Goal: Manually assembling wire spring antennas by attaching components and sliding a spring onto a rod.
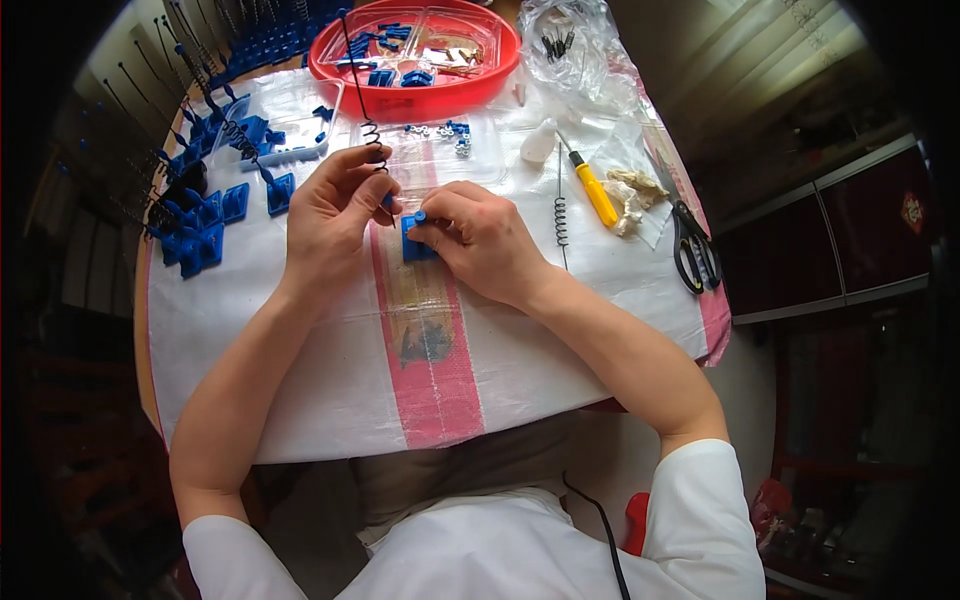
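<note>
My left hand (338, 200) is closed on a thin black wire with a spring coil (371, 134), which stands upright above the fingers. A bit of blue shows at those fingertips. Close beside it, my right hand (487, 240) pinches a small blue round-topped part (420, 215). That part is over a flat blue base (412, 248) on the table; whether the two are joined I cannot tell. To the right of this hand lies another black coiled wire (560, 220).
Finished-looking blue bases with coiled wires (280, 192) crowd the left side. A red basin (415, 98) with blue parts stands at the back, near a clear tray (480, 160) of small parts. A yellow-handled screwdriver (595, 195) and black scissors (693, 250) lie at the right.
</note>
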`<state>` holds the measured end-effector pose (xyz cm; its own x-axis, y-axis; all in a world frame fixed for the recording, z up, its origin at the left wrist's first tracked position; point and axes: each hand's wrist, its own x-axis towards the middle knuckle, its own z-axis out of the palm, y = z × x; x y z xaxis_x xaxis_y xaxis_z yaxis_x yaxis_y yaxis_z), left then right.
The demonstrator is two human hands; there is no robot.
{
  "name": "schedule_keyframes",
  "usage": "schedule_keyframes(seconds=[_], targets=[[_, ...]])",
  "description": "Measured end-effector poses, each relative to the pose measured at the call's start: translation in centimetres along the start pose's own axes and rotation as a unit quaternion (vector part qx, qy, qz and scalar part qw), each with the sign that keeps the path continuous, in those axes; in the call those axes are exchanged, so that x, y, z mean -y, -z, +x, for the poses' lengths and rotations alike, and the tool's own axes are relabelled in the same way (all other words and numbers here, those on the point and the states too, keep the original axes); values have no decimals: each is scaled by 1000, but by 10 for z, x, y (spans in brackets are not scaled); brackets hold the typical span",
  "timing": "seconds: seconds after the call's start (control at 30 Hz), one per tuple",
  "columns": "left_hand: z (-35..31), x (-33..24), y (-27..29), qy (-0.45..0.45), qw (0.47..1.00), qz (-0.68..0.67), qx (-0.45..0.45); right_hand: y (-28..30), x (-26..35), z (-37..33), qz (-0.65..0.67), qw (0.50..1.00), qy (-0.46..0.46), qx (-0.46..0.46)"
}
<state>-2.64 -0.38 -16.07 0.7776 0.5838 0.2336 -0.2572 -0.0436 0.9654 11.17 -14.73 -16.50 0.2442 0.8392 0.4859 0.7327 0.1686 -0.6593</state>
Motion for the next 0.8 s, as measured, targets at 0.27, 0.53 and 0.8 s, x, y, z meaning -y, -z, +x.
schedule_keyframes(seconds=[0.27, 0.53, 0.8], targets=[[1, -13, 4, -10, 995, -97, 25, 21, 15, 3, -46, 997, 42, -46], [-7, -16, -6, -53, 986, -135, 76, 16, 22, 3, -21, 994, 95, -45], [-7, -15, -6, -30, 993, -89, 70, 19, 16, 1, -7, 996, 81, -30]])
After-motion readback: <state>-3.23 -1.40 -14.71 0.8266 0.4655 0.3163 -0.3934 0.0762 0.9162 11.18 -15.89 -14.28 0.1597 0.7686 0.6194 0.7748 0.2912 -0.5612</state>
